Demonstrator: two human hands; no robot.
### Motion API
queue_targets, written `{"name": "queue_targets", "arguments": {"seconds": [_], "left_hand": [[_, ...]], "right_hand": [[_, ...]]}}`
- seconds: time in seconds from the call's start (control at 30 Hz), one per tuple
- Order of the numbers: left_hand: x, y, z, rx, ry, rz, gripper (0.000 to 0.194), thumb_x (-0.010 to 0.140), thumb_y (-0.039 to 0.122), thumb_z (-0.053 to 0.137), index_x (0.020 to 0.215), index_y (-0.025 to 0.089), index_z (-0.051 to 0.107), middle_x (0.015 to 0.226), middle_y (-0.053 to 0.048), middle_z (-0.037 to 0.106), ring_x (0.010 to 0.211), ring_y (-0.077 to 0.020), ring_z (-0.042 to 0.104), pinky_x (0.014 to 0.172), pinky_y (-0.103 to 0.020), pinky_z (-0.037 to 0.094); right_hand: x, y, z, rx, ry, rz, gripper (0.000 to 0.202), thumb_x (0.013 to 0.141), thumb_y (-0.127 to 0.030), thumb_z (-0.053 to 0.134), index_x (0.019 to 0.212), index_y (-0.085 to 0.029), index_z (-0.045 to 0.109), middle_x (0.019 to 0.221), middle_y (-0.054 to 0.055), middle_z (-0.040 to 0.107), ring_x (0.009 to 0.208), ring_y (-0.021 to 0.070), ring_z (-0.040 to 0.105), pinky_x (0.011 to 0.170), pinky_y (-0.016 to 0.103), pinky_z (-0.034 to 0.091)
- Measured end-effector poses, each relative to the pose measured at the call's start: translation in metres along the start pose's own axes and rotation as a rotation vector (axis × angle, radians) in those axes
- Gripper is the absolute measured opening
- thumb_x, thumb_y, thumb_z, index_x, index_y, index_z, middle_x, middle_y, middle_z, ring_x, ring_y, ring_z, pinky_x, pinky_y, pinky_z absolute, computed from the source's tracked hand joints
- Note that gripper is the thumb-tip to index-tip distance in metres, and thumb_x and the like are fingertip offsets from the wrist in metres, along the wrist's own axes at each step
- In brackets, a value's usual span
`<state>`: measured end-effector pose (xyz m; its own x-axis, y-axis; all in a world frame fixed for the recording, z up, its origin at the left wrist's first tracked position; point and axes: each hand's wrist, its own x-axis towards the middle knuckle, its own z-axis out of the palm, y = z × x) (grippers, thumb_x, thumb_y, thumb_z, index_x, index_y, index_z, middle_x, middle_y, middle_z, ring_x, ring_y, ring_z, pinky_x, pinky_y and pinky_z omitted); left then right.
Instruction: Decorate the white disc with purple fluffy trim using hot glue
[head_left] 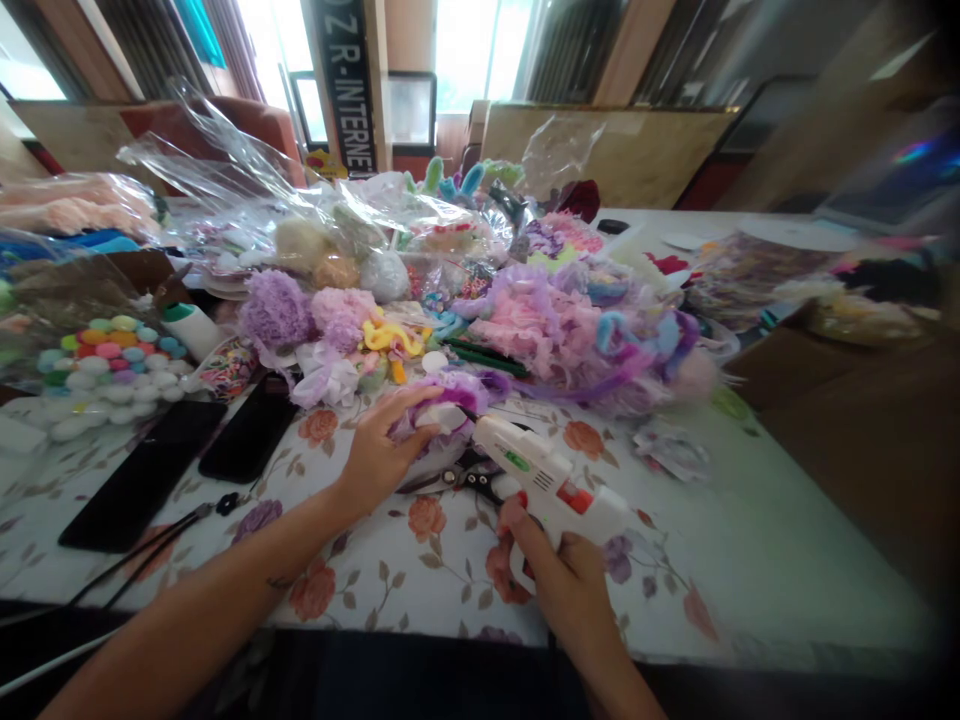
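Note:
My right hand (559, 560) is wrapped round the handle of a white hot glue gun (532, 465) with an orange-red part near its back. The nozzle points left and meets, or nearly meets, a purple and white fluffy craft piece (420, 425). That piece is held in my left hand (386, 435), its fingers curled over the near side and top. Whether the nozzle touches it I cannot tell. Just below lie scissors (450, 480) with dark handles, partly hidden behind the glue gun. A purple fuzzy strip (585, 390) trails to the right behind the gun.
Two black phones (142, 480) lie at the left, near cables (161, 540). Bagged pompoms (112, 365) sit beyond them. A heap of pink and purple yarn (540, 320) and plastic bags fills the back. A brown cardboard box (847, 420) stands at the right.

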<state>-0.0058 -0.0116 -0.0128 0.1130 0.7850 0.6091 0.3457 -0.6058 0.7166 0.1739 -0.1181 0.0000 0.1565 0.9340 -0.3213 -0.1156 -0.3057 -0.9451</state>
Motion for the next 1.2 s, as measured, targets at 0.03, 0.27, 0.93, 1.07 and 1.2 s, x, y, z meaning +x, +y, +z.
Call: {"name": "queue_targets", "arguments": {"seconds": [0.03, 0.27, 0.93, 1.07, 1.2], "left_hand": [[0.0000, -0.0002, 0.0000, 0.000, -0.005, 0.003, 0.033, 0.082, 0.032, 0.072, 0.114, 0.029, 0.068, 0.114, -0.004, 0.073, 0.109, -0.0244, 0.066, 0.101, -0.043, 0.051], [-0.0005, 0.0002, -0.0002, -0.008, -0.017, -0.002, 0.034, 0.082, 0.030, 0.072, 0.115, 0.029, 0.068, 0.115, -0.003, 0.073, 0.110, -0.0235, 0.066, 0.101, -0.041, 0.050], [-0.0003, 0.0048, -0.0018, -0.113, 0.023, -0.211, 0.036, 0.076, 0.024, 0.076, 0.112, 0.027, 0.071, 0.115, -0.002, 0.073, 0.112, -0.0244, 0.065, 0.101, -0.037, 0.048], [0.0002, 0.0053, -0.0024, -0.178, 0.041, -0.276, 0.038, 0.074, 0.025, 0.078, 0.111, 0.031, 0.072, 0.115, 0.000, 0.072, 0.113, -0.0255, 0.063, 0.104, -0.037, 0.045], [0.0027, 0.0050, -0.0036, -0.239, 0.084, -0.332, 0.042, 0.069, 0.021, 0.081, 0.110, 0.030, 0.073, 0.115, -0.001, 0.071, 0.117, -0.0261, 0.060, 0.107, -0.035, 0.042]], "right_hand": [[-0.0003, -0.0002, 0.0005, -0.008, 0.001, -0.005, 0.041, 0.076, -0.056, 0.067, 0.065, -0.018, 0.055, 0.044, -0.001, 0.056, 0.035, 0.0113, 0.047, 0.034, 0.023, 0.035], [-0.0009, -0.0009, 0.0014, 0.002, -0.009, -0.030, 0.036, 0.076, -0.050, 0.069, 0.069, -0.017, 0.057, 0.043, -0.002, 0.056, 0.036, 0.0095, 0.046, 0.034, 0.020, 0.035], [0.0002, 0.0016, 0.0008, 0.057, 0.028, -0.028, 0.039, 0.076, -0.051, 0.069, 0.065, -0.018, 0.053, 0.039, -0.002, 0.054, 0.033, 0.0094, 0.045, 0.033, 0.019, 0.033], [0.0009, 0.0024, 0.0006, -0.018, 0.063, -0.032, 0.038, 0.077, -0.055, 0.067, 0.078, -0.017, 0.060, 0.039, -0.002, 0.055, 0.033, 0.0111, 0.047, 0.034, 0.020, 0.034], [0.0008, 0.0045, 0.0024, -0.041, 0.075, -0.031, 0.042, 0.076, -0.056, 0.067, 0.089, -0.016, 0.064, 0.036, -0.003, 0.053, 0.032, 0.0123, 0.048, 0.034, 0.021, 0.035]]}}
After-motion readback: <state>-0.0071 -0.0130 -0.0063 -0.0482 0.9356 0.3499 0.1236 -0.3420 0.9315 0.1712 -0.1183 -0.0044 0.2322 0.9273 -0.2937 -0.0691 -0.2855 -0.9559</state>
